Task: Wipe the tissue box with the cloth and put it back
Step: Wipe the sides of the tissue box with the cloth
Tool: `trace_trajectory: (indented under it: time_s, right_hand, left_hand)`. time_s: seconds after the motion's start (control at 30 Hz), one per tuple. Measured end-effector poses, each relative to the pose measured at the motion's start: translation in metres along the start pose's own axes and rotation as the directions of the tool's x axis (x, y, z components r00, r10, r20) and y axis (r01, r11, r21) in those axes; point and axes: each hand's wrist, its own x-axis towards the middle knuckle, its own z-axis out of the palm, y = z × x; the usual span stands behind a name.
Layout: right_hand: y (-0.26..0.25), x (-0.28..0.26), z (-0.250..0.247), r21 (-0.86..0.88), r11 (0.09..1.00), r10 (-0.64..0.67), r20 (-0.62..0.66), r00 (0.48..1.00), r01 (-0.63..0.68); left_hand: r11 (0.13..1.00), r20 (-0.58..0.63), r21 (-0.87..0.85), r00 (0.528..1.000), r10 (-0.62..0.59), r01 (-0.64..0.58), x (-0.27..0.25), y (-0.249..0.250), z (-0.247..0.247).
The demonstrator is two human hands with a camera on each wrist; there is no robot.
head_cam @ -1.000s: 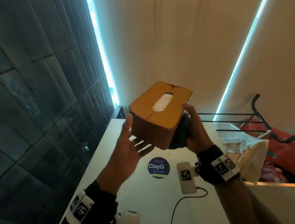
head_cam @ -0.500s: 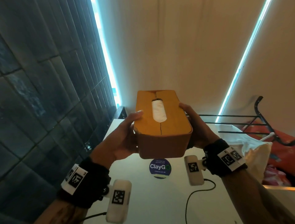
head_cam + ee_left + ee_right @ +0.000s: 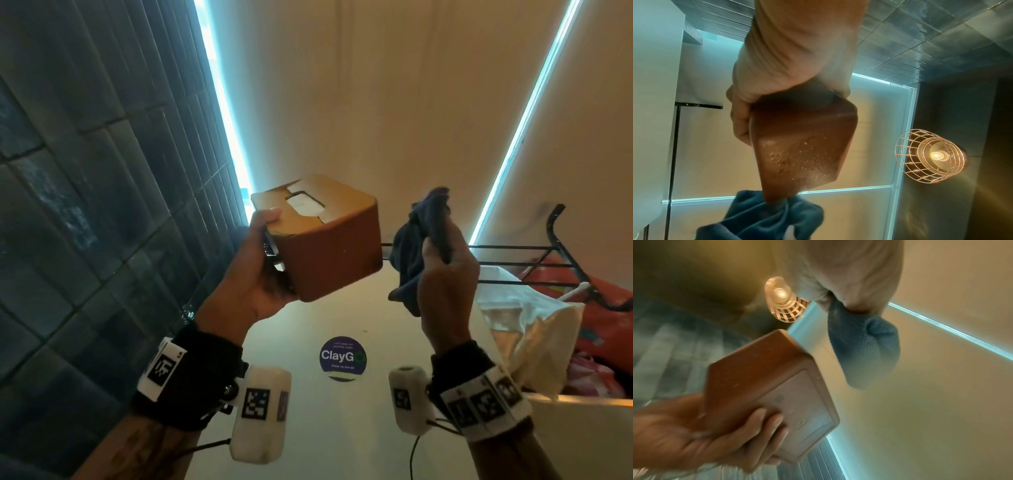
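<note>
An orange-brown tissue box (image 3: 329, 246) with a white tissue in its top slot is held in the air above the white table (image 3: 329, 428). My left hand (image 3: 257, 274) grips its left end, thumb on top and fingers under the base (image 3: 764, 423). The box (image 3: 803, 146) shows one side in the left wrist view. My right hand (image 3: 442, 270) holds a bunched dark blue cloth (image 3: 411, 246) just right of the box, a small gap between them. The cloth (image 3: 863, 344) hangs from my closed fingers, and it (image 3: 764, 217) sits beyond the box's far end.
A round "ClayGo" sticker (image 3: 342, 356) lies on the table below the box. A black wire rack (image 3: 534, 263) and a white bag (image 3: 527, 329) stand at the right. Dark tiled wall (image 3: 85, 205) runs along the left. A caged lamp (image 3: 931, 157) hangs above.
The right hand has let go of the box and moved right with the cloth. The left hand now holds the box alone and has turned it so an end faces me.
</note>
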Motion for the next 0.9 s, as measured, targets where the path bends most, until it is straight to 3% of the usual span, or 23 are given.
trace_trajectory:
  time_s: [0.07,0.17,0.27,0.33,0.37,0.43,0.53,0.6,0.7,0.8,0.83,0.9]
  right_hand:
    - [-0.003,-0.016,0.008,-0.062,0.973,-0.218,0.058,0.974,0.222]
    - [0.008,-0.041,0.032,-0.201,0.855,-0.455,0.151,0.878,0.478]
    - [0.023,-0.063,0.047,-0.296,0.649,-0.608,0.353,0.711,0.701]
    - [0.037,-0.072,0.044,-0.292,0.527,-0.613,0.521,0.595,0.798]
    - [0.043,-0.071,0.039,-0.290,0.494,-0.605,0.562,0.564,0.820]
    - [0.051,-0.063,0.031,-0.313,0.503,-0.612,0.529,0.588,0.806]
    - [0.048,-0.041,0.029,-0.338,0.666,-0.579,0.327,0.747,0.665]
    - [0.037,-0.036,0.038,-0.353,0.686,-0.581,0.262,0.771,0.637]
    - [0.028,-0.053,0.052,-0.332,0.578,-0.645,0.375,0.666,0.746]
    - [0.039,-0.073,0.048,-0.250,0.432,-0.624,0.611,0.487,0.867]
    - [0.045,-0.072,0.042,-0.242,0.415,-0.618,0.632,0.467,0.877]
    - [0.056,-0.060,0.030,-0.272,0.458,-0.623,0.581,0.524,0.846]
  left_hand:
    - [1.000,-0.018,-0.018,1.000,0.010,-0.010,0.001,0.000,0.004]
    - [0.999,-0.023,-0.018,0.999,0.034,-0.034,0.003,-0.002,0.009]
    - [0.998,0.103,-0.060,0.995,-0.001,0.008,0.006,-0.002,0.009]
    - [0.998,0.183,-0.048,0.983,-0.026,0.036,0.006,0.002,0.006]
    - [0.998,0.178,-0.044,0.984,-0.027,0.036,0.005,0.003,0.004]
    - [0.998,0.096,-0.062,0.995,0.008,-0.002,0.003,0.003,0.004]
    - [0.996,-0.035,-0.071,0.998,0.056,-0.059,-0.002,0.001,0.007]
    - [0.996,-0.059,-0.063,0.997,0.052,-0.056,-0.003,-0.001,0.009]
    - [0.996,0.053,-0.093,0.998,0.023,-0.018,-0.003,-0.001,0.012]
    - [0.998,0.136,-0.064,0.991,0.016,-0.007,-0.005,0.005,0.013]
    - [0.998,0.111,-0.063,0.993,0.036,-0.029,-0.005,0.005,0.011]
    - [0.992,0.027,-0.104,0.997,0.069,-0.065,-0.005,0.004,0.007]
